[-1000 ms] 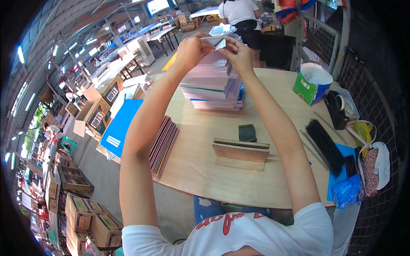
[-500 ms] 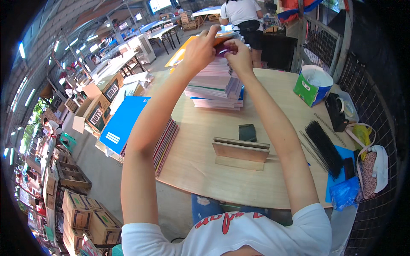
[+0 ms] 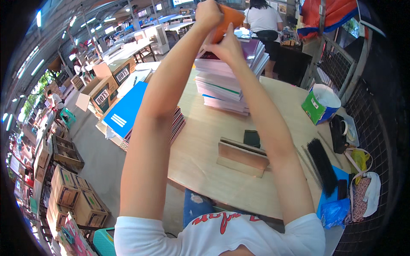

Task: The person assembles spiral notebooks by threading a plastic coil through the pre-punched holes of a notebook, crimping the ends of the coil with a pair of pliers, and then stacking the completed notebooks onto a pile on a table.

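A tall stack of white-paged booklets (image 3: 220, 90) stands at the far side of the table, with a dark purple cover (image 3: 253, 48) on top. Over it, my left hand (image 3: 209, 15) is closed on an orange-covered set of sheets (image 3: 231, 20), held raised and tilted. My right hand (image 3: 226, 46) grips the lower part of the same sheets, its thumb against the orange cover and its fingers by the pale pages; the fingertips are partly hidden. Left of my left forearm lies a pile of spiral notebooks with a blue cover (image 3: 128, 109) on top.
A wooden stand (image 3: 241, 155) and a small dark block (image 3: 252, 138) rest mid-table. To the right are black spiral binding coils (image 3: 322, 166), a green-blue carton (image 3: 320, 104) and a blue plastic bag (image 3: 335, 212). Open cardboard boxes (image 3: 100, 96) stand left; another person (image 3: 262, 21) stands beyond.
Both hands have lifted the orange-covered sheets up and left off the stack, uncovering more of the purple cover. The view has shifted slightly.
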The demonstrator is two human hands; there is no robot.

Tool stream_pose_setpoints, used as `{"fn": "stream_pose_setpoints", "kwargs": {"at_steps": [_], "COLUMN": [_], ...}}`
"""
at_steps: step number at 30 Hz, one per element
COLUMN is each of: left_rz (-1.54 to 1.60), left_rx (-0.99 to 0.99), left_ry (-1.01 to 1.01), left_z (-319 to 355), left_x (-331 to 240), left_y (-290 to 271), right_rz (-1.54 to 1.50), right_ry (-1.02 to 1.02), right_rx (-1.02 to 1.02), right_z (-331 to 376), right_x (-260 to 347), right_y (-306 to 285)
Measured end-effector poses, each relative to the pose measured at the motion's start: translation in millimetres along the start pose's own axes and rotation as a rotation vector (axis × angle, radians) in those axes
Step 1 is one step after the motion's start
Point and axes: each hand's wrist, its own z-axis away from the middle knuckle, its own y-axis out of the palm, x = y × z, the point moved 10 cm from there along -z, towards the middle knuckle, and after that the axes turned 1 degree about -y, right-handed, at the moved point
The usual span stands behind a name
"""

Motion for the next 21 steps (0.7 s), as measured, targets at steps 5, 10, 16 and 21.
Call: {"fn": "stream_pose_setpoints", "kwargs": {"at_steps": [5,10,16,21], "left_rz": [0.544,0.801,1.253,1.321], "left_rx": [0.303,0.170,0.209,0.122], "left_ry": [-0.053,-0.195,-0.336,-0.493], "left_z": [14,48,182,359], "left_x": [-78,70,82,31], "left_y": [27,-27,-13,-38], "right_rz": [-0.094,-0.820,-0.642,-0.349], "right_ry": [0.399,0.381,0.081,0.396], "right_rx": [-0.362,-0.007,0.395,0.303], "right_z": [-22,-4,74,227], "right_x": [-74,-44,23,3], "right_y": [-16,-24,-166,-205]}}
